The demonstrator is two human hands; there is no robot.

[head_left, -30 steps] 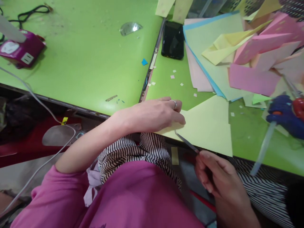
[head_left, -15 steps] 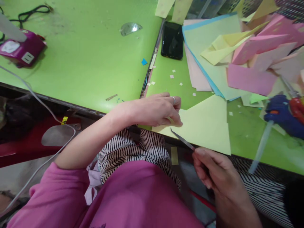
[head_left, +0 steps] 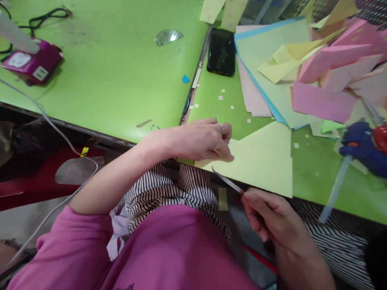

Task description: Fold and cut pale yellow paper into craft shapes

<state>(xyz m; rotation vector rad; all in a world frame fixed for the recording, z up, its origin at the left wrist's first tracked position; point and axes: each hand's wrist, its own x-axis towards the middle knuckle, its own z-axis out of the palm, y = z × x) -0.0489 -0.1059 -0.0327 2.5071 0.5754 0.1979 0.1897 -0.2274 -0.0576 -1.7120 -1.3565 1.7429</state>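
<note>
A pale yellow folded paper point(head_left: 263, 161) lies at the front edge of the green table, right of centre. My left hand point(head_left: 208, 141), with a ring on one finger, rests on its left part, fingers curled down against the paper; whether they pinch something small is hidden. In my right hand point(head_left: 269, 213), just off the table's edge, is a thin metal tool with a bent tip, like tweezers point(head_left: 228, 182). Its tip points left, close to the paper's front edge below my left fingers.
A black phone point(head_left: 221, 52) lies behind my left hand. Pink and yellow folded papers point(head_left: 323, 100) are heaped at the right, near a blue glue gun point(head_left: 359, 145). A clear protractor point(head_left: 169, 37) and a purple power adapter point(head_left: 36, 62) lie farther left.
The metal tool and my right hand have moved slightly left, and the tip now sits a little lower, nearer the table's edge. My left hand has stayed on the paper.
</note>
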